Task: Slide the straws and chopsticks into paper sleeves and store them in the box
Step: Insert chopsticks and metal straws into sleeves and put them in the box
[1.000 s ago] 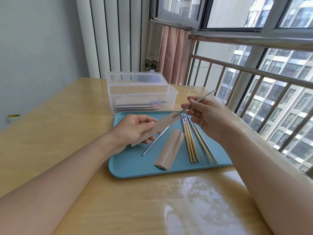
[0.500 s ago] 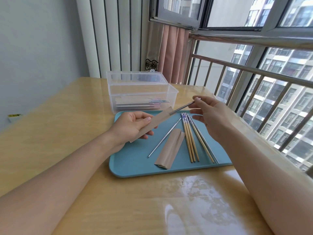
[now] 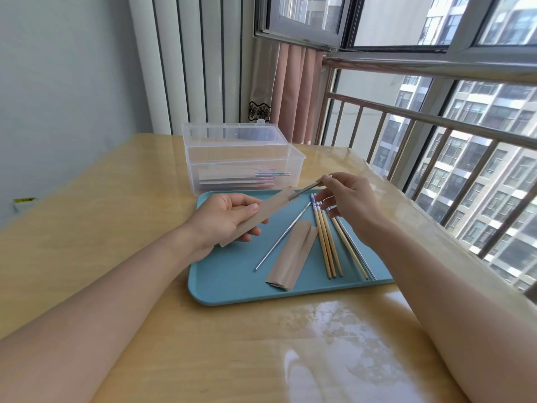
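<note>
My left hand (image 3: 229, 218) grips a brown paper sleeve (image 3: 271, 206) above the blue tray (image 3: 229, 289). A metal straw (image 3: 308, 189) sticks out of the sleeve's upper end, most of it inside. My right hand (image 3: 347, 199) pinches the straw's free end. On the tray lie another metal straw (image 3: 280, 239), spare paper sleeves (image 3: 292, 254) and several wooden chopsticks (image 3: 327, 242). The clear plastic box (image 3: 244, 167) stands open behind the tray with filled sleeves stacked inside.
The tray sits on a glossy wooden table (image 3: 116, 228). A metal railing (image 3: 436, 141) and window run along the right side. A pink curtain (image 3: 293, 94) hangs behind the box, and a grey wall closes the left.
My right hand has pushed the straw deeper into the sleeve, so less metal shows. Both hands have drifted slightly up and toward the box.
</note>
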